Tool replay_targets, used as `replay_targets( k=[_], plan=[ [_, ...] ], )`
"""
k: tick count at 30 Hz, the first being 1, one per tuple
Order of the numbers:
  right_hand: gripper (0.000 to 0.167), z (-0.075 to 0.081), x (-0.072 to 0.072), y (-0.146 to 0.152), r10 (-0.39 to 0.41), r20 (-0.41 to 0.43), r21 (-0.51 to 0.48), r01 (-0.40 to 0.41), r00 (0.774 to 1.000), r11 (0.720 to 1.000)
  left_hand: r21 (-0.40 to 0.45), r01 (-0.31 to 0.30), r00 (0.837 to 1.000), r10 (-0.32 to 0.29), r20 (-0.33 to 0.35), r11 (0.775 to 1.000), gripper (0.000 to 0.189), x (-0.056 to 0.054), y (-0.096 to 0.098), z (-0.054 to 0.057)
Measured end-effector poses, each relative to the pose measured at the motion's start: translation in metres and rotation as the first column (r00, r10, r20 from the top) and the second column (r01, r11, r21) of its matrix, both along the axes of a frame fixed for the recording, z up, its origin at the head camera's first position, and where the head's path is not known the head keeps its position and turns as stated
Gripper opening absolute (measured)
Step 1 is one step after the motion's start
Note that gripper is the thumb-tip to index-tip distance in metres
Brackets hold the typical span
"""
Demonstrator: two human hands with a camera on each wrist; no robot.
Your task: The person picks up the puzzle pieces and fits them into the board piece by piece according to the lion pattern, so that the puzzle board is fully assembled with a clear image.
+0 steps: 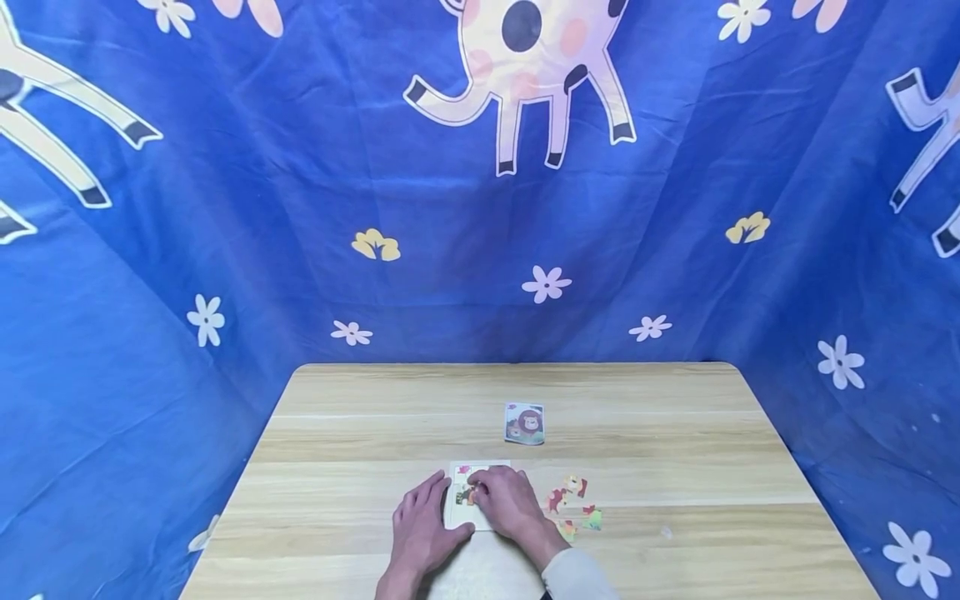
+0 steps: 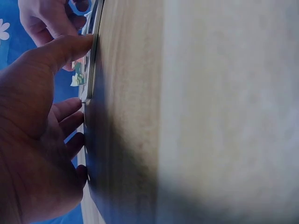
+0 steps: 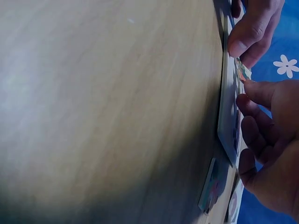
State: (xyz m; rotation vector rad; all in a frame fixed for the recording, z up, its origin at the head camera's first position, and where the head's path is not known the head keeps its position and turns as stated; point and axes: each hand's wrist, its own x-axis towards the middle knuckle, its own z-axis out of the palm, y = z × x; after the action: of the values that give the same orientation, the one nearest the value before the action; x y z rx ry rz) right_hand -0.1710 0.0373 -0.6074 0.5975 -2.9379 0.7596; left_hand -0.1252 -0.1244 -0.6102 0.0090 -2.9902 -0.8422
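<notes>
Head view: pinching puzzle piece [image 1: 465, 497] between right hand [image 1: 513, 504] fingertips; touching white board [image 1: 457, 518] beneath with left hand [image 1: 424, 527], fingers apart.

white board [image 1: 463, 516]; red, yellow, green pieces [image 1: 592, 519]; wood-grained table [image 1: 675, 467]; blue flowered curtain [image 1: 450, 292].

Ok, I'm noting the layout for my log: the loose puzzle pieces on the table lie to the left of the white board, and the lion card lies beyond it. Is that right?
Not quite: the loose puzzle pieces lie to the right of the white board, as the head view shows. The lion card does lie beyond the board.
</notes>
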Motion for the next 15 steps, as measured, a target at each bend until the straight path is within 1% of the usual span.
replay_targets(
  k=[7,15],
  plan=[
    [0.02,-0.0029,-0.0017,-0.0046,0.004,-0.025,0.025,-0.003,1.0,1.0,-0.006,0.011,1.0,-0.011,0.009,1.0,0.083,0.0025,-0.0001,0.0018],
    [0.023,-0.0042,0.0,-0.0063,-0.033,-0.052,0.03,0.035,0.998,0.999,-0.004,0.008,1.0,-0.008,0.013,1.0,0.083,0.0019,0.0003,0.0008]
  ],
)
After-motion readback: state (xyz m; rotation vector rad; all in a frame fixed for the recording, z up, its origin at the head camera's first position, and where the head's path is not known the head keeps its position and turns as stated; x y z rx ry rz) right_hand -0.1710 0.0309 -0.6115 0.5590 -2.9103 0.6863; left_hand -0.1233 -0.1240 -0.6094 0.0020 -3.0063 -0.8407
